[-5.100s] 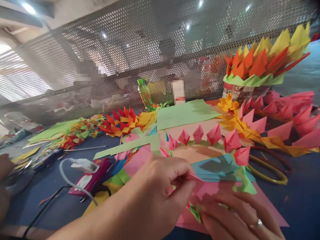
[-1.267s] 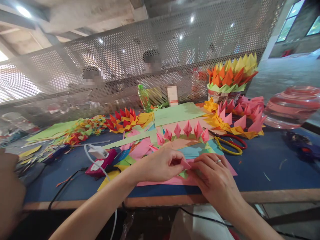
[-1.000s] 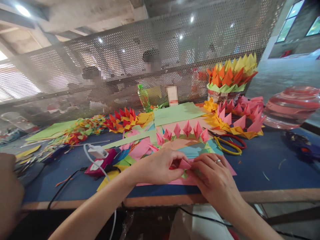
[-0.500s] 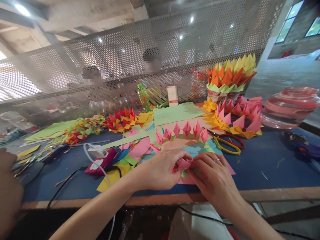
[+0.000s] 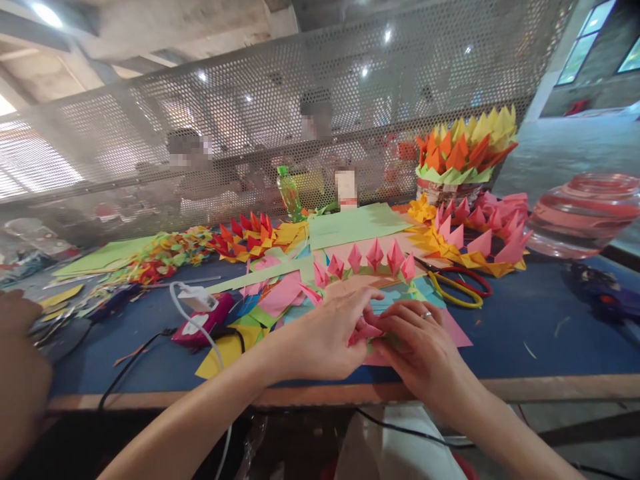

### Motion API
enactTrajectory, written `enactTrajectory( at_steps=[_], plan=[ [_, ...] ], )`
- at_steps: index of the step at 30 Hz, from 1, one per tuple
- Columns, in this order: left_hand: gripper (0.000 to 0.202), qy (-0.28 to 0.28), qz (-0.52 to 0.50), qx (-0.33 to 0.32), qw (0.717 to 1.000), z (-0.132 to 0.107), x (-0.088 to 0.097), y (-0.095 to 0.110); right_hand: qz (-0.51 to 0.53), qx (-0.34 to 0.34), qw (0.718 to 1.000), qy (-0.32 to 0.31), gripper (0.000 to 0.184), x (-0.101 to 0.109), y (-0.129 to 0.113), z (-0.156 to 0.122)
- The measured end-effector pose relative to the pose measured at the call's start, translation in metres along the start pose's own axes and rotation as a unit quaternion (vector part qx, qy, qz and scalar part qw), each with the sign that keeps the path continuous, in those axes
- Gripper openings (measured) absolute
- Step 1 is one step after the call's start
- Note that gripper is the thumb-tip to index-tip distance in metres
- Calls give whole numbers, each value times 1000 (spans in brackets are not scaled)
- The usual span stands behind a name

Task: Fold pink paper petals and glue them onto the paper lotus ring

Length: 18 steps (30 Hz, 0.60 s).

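My left hand [image 5: 323, 333] and my right hand [image 5: 425, 347] meet over a small folded pink paper piece [image 5: 365, 329] at the near edge of the blue table [image 5: 525, 320]. Both pinch and press it, the left from the left side, the right, wearing a ring, from the right. A pink sheet [image 5: 453, 330] and other coloured sheets lie under the hands. Just beyond stands a row of several folded pink paper points [image 5: 373, 257].
Yellow and red scissors [image 5: 457, 290] lie right of the sheets. A pink device with a white plug and cables [image 5: 200, 317] sits to the left. Stacked paper flowers [image 5: 465, 150], a green bottle [image 5: 289, 193] and a mesh screen [image 5: 250, 120] stand behind. A glass bowl [image 5: 583, 213] is right.
Both hands have stayed on the pink piece, working its fold; the left fingers have stretched forward over it. The view pulled back from a close look five seconds ago.
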<state>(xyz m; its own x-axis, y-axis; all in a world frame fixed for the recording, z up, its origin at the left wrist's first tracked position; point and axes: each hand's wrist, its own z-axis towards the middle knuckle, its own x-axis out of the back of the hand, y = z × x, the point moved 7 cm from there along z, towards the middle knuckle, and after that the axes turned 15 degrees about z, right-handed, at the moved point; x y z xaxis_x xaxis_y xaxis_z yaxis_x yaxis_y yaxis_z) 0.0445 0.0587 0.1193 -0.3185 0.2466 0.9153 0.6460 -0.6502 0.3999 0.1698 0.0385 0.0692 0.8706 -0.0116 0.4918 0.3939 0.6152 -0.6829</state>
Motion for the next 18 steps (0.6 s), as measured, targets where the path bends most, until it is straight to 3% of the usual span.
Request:
enactTrajectory(
  at_steps=[4, 7, 10, 13, 15, 18],
  plan=[
    [53, 52, -16, -3, 999, -7, 26, 7, 22, -37, 999, -15, 12, 3, 5, 9],
    [33, 166, -45, 11, 985, -20, 56, 11, 52, -74, 996, -22, 5, 16, 6, 27],
    [8, 267, -56, 24, 962, -37, 76, 17, 105, -121, 986, -38, 14, 32, 9, 55],
    [12, 375, -52, 15, 925, -52, 89, 23, 179, -162, 968, -71, 24, 41, 14, 87],
    [9, 373, -141, 41, 916, -48, 84, 11, 235, -185, 950, -88, 25, 43, 19, 106],
    [13, 239, -342, 122, 901, -19, 48, -24, 283, -225, 927, -97, 25, 43, 31, 129]
  ],
)
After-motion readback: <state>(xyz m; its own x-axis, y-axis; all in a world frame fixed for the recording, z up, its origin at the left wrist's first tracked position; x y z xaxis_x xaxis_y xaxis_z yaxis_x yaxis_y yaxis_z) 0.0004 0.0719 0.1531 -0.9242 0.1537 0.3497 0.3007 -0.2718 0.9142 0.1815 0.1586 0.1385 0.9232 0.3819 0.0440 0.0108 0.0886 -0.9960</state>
